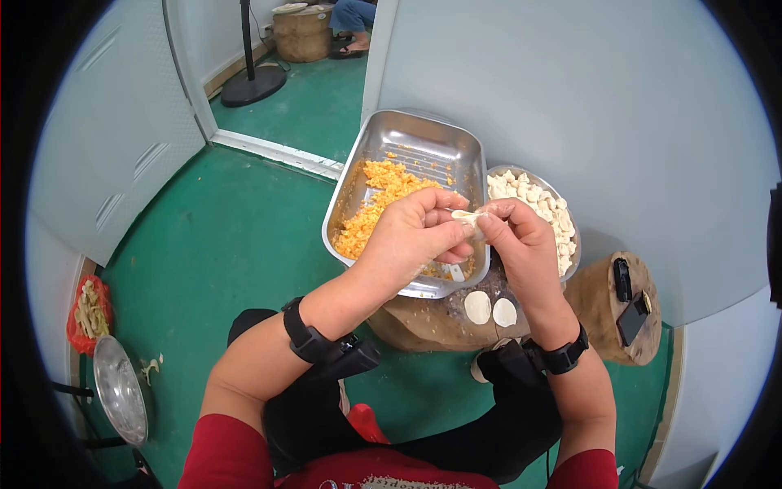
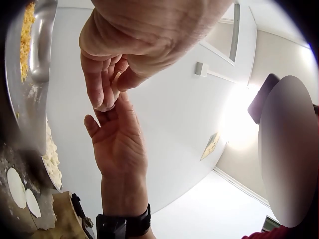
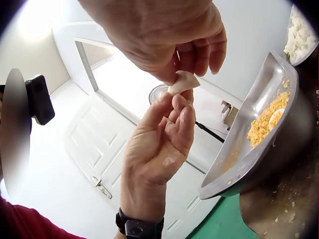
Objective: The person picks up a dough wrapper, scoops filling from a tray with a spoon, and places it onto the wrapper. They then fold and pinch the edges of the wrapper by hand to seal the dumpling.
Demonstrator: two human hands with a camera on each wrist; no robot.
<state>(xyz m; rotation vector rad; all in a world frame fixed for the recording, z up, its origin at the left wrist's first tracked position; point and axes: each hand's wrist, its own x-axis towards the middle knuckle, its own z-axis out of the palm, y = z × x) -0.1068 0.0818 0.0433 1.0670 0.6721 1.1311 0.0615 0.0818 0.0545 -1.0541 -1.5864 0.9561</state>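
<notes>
1. Your steel tray [image 1: 423, 143] holds crumbly orange filling [image 1: 379, 200]. The bowl [image 1: 576, 244] just beside its right side is heaped with folded dumplings [image 1: 533, 200].
2. Two round wrappers [image 1: 477, 307] lie on the stump [image 1: 423, 326], just in front of the tray.
3. Your left hand [image 1: 411, 232] and right hand [image 1: 521, 240] meet over the tray's right edge, both pinching one dumpling [image 1: 468, 217] with the fingertips.

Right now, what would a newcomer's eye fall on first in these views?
The two hands meeting at centre: the left hand and right hand pinch a small white dumpling between their fingertips, above the steel tray of orange-yellow filling. Behind them to the right sits a pile of white dough pieces, and two round wrappers lie on the wooden stump below the hands.
</notes>
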